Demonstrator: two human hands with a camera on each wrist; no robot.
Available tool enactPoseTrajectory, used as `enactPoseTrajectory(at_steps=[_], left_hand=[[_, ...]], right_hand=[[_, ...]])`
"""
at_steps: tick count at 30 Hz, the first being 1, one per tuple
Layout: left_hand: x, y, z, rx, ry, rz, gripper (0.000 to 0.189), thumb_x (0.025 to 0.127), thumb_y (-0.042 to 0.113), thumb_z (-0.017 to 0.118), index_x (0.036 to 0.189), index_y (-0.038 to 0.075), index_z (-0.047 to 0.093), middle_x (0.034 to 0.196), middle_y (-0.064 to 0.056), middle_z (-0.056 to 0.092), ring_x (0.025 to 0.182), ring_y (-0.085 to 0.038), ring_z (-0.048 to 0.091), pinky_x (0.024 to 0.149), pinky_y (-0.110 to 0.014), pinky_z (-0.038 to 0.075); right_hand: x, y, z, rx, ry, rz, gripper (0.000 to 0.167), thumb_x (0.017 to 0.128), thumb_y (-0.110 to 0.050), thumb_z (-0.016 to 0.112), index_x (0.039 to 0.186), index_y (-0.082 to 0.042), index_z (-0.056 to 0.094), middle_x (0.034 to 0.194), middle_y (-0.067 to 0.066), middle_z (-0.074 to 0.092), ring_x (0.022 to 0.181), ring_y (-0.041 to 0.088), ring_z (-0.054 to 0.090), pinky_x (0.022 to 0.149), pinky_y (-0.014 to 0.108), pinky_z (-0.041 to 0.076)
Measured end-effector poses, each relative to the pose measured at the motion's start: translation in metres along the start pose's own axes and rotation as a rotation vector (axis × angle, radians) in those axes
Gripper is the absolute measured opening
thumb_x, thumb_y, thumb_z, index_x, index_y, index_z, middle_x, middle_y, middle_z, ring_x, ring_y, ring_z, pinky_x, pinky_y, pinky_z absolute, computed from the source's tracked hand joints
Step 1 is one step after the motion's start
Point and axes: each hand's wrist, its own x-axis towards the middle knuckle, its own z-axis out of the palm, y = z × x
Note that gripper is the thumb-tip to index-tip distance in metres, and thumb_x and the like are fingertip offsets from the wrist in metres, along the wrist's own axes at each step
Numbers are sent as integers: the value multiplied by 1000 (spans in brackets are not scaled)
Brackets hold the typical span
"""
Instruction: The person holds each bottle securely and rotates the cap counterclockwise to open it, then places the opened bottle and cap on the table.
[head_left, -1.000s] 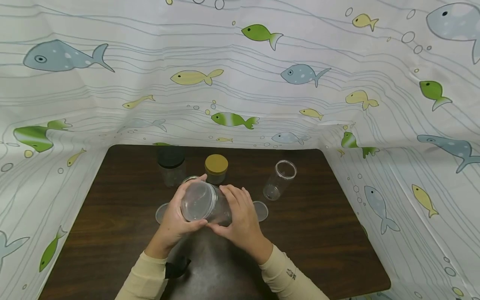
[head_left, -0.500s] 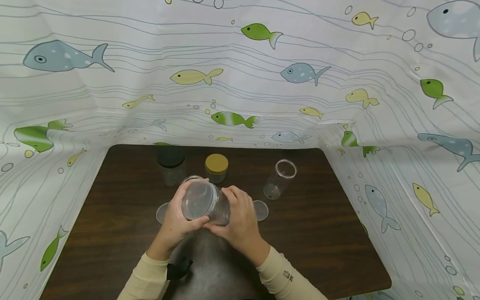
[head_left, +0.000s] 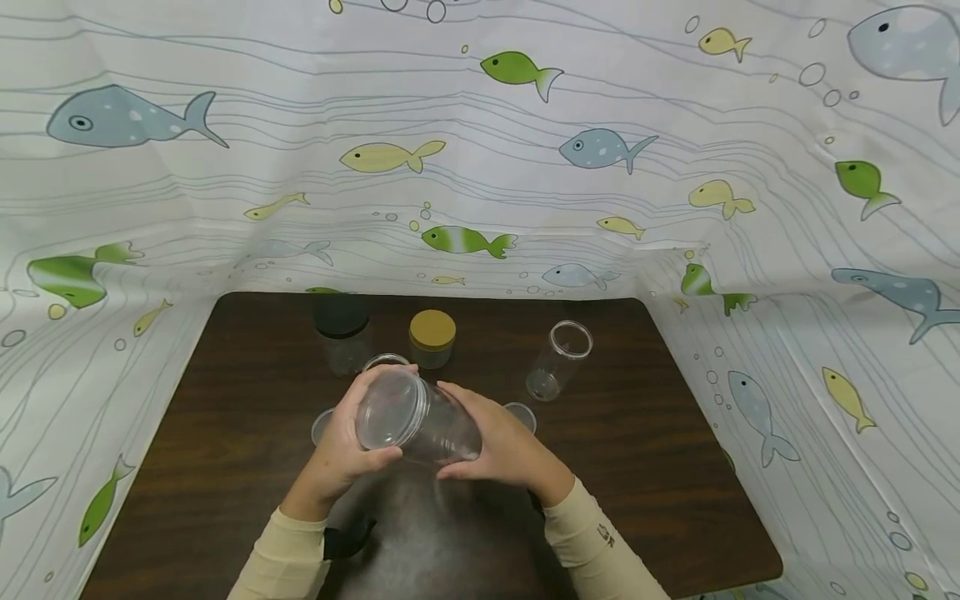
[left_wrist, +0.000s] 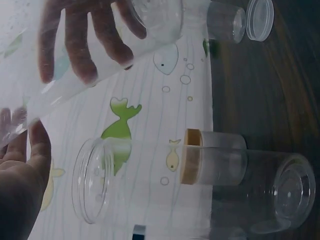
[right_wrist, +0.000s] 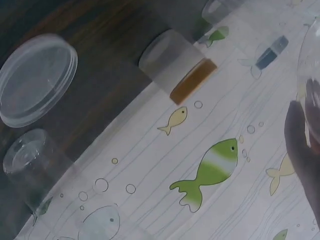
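Observation:
In the head view, both hands hold a clear jar [head_left: 453,433] tilted on its side above the table, its lidded end pointing left. My left hand [head_left: 339,450] grips around the clear lid [head_left: 384,408], thumb below and fingers over the top. My right hand [head_left: 513,442] holds the jar's other end, with the thumb under it. The left wrist view shows fingers [left_wrist: 102,45] through the clear plastic, close to the jar's wall. At the right edge of the right wrist view, part of a hand [right_wrist: 302,150] touches the jar.
Behind the hands stand a black-lidded jar [head_left: 343,337], a yellow-lidded jar [head_left: 432,333] and a partly hidden clear jar [head_left: 386,360]. An open clear jar [head_left: 558,362] is at right. Clear lids [head_left: 522,413] lie either side of the hands. A fish-print sheet [head_left: 480,192] surrounds the table [head_left: 645,467].
My right hand has shifted right along the jar, away from the lid, and turned lower, so more of the jar's body shows. The left hand stays around the lid, slightly further left.

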Motion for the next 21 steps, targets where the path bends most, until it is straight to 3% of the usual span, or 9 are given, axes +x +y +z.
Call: enactPoseTrajectory(at_steps=[5,14,21], left_hand=[[0,1,2,-10,12,8,90,72,6,86,147,-5,37,148,-23,45,132,-29,48,104,-30,43],[1,7,4,-18,44,-59,91,71,1,86,148,-1,37,150,-19,45,129,-27,50,102,-31,46],[2,10,9,12,122,-73,93,66,-13,80,148,0,38,150,-17,48,131,-25,49,103,-30,43]], right_hand=[[-1,-4,7,-70,96,-29,112,64,-43,97,155,-15,37,144,0,55,123,18,58,100,42,48],[0,-6,22,-278,295,-136,116,56,-49,99,148,-5,42,134,4,61,109,19,63,87,41,52],[1,-11,41,-462,507,-94,112,56,-52,97,142,-1,47,132,9,61,115,23,62,79,42,48]])
